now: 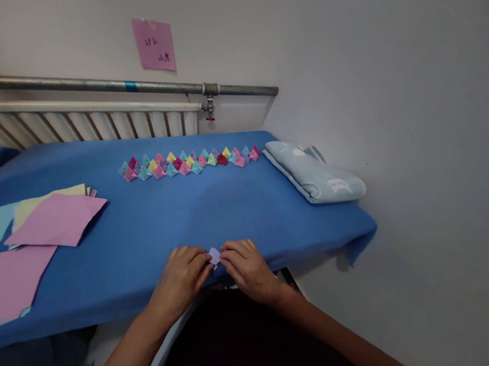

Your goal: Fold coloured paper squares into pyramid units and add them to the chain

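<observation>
A small folded piece of lavender paper (214, 256) is pinched between my two hands at the near edge of the blue-covered table. My left hand (183, 275) grips its left side with thumb and fingertips. On the opposite side, my right hand (250, 270) holds it the same way. The fingers hide part of the paper's edges. Farther back lie rows of small folded paper pieces (185, 168) in pink, yellow, turquoise, purple and red, set close together.
Loose pink sheets (58, 219) overlap yellow and turquoise paper on the left. A folded light-blue blanket (313, 170) rests at the right end of the blue cloth (152, 216). Behind stand a radiator (102, 123) and a metal pipe (86, 86) along the wall.
</observation>
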`<state>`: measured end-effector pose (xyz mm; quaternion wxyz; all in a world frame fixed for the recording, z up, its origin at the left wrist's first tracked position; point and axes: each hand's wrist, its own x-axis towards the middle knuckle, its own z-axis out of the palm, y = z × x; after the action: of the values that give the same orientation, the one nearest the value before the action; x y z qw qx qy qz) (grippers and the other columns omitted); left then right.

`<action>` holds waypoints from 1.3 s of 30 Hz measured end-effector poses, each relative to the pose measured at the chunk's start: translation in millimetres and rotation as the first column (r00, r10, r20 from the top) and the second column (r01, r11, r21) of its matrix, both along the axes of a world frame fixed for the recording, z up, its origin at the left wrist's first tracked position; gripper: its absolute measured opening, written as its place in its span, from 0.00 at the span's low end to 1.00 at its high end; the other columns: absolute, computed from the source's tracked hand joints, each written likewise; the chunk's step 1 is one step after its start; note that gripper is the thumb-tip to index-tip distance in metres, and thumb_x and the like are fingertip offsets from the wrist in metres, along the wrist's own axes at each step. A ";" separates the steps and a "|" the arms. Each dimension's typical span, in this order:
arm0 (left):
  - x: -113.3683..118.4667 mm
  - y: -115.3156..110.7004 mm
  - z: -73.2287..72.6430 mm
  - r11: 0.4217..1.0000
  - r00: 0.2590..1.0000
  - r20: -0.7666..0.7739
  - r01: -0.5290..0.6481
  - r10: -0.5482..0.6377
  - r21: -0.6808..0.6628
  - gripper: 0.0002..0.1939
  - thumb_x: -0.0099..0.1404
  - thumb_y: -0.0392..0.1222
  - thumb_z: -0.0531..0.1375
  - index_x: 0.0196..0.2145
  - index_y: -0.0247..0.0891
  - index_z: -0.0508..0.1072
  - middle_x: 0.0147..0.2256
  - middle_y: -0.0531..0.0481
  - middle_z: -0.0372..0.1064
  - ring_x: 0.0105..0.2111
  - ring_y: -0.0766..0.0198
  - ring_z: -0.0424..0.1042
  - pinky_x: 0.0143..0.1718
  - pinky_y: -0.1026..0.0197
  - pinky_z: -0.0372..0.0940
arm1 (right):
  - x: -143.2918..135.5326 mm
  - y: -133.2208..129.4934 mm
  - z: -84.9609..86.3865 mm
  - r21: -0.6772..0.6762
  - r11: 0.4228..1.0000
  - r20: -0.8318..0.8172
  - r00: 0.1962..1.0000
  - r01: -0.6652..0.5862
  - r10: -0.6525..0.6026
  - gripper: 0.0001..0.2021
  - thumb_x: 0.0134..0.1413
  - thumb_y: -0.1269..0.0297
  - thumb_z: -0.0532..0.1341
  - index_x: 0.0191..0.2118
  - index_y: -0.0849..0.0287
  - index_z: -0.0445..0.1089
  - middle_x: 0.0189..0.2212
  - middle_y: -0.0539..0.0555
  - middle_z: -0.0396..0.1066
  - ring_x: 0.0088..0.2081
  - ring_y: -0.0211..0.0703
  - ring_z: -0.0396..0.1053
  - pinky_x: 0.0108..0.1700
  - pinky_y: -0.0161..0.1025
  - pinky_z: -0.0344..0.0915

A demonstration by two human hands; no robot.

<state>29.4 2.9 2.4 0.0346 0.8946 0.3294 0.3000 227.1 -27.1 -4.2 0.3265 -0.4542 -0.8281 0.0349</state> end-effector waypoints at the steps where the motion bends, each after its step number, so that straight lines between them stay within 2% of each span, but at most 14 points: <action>1: 0.3 0.3 -1.0 1.000 1.000 0.000 -0.004 0.004 0.014 0.08 0.68 0.38 0.54 0.39 0.36 0.73 0.37 0.46 0.73 0.35 0.60 0.69 0.37 0.56 0.62 | -0.4 0.2 -0.6 -0.001 1.000 -0.003 1.000 0.010 -0.010 0.10 0.64 0.67 0.52 0.40 0.60 0.70 0.41 0.57 0.72 0.42 0.45 0.66 0.44 0.44 0.60; 6: 2.0 -1.7 -3.2 0.999 0.999 -0.016 -0.042 0.042 0.028 0.09 0.69 0.38 0.52 0.39 0.37 0.73 0.37 0.46 0.74 0.35 0.59 0.70 0.36 0.56 0.60 | -3.1 1.5 0.1 -0.036 0.998 -0.036 0.998 0.052 -0.053 0.10 0.64 0.67 0.52 0.38 0.59 0.70 0.43 0.57 0.71 0.42 0.45 0.66 0.45 0.45 0.60; 14: 8.5 -8.8 0.6 0.981 0.986 -0.052 -0.161 0.156 -0.109 0.11 0.69 0.40 0.51 0.36 0.39 0.73 0.38 0.48 0.72 0.37 0.59 0.69 0.39 0.55 0.57 | -8.2 4.4 5.3 -0.124 0.986 -0.085 0.989 0.108 -0.119 0.07 0.61 0.68 0.55 0.34 0.58 0.69 0.42 0.56 0.71 0.43 0.45 0.66 0.46 0.45 0.60; 22: 16.2 -6.3 3.7 0.911 0.952 -0.069 -0.305 0.298 -0.278 0.10 0.66 0.42 0.54 0.31 0.39 0.73 0.33 0.50 0.70 0.36 0.58 0.68 0.39 0.55 0.56 | -13.1 7.0 7.0 -0.161 0.972 -0.126 0.974 0.169 -0.190 0.07 0.59 0.68 0.57 0.30 0.57 0.67 0.41 0.55 0.71 0.44 0.45 0.67 0.46 0.44 0.60; 28: 20.8 -5.1 3.7 0.886 0.934 -0.050 -0.352 0.354 -0.302 0.09 0.65 0.42 0.55 0.29 0.39 0.72 0.33 0.49 0.70 0.37 0.57 0.68 0.38 0.55 0.56 | -15.7 7.8 9.6 -0.194 0.959 -0.120 0.965 0.208 -0.234 0.08 0.59 0.65 0.59 0.28 0.57 0.67 0.41 0.55 0.71 0.44 0.45 0.66 0.46 0.44 0.60; 39: 32.1 -5.1 13.5 0.802 0.871 -0.165 -0.491 0.463 -0.340 0.09 0.62 0.41 0.55 0.26 0.38 0.71 0.32 0.46 0.70 0.37 0.54 0.67 0.36 0.54 0.57 | -17.4 10.8 11.1 -0.226 0.948 -0.083 0.966 0.223 -0.246 0.08 0.57 0.67 0.60 0.27 0.57 0.65 0.39 0.54 0.71 0.42 0.45 0.66 0.45 0.43 0.59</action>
<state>61.4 -2.3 15.9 0.1145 0.7704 0.5952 0.1979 209.7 -16.3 6.9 0.3227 -0.5795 -0.7402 0.1101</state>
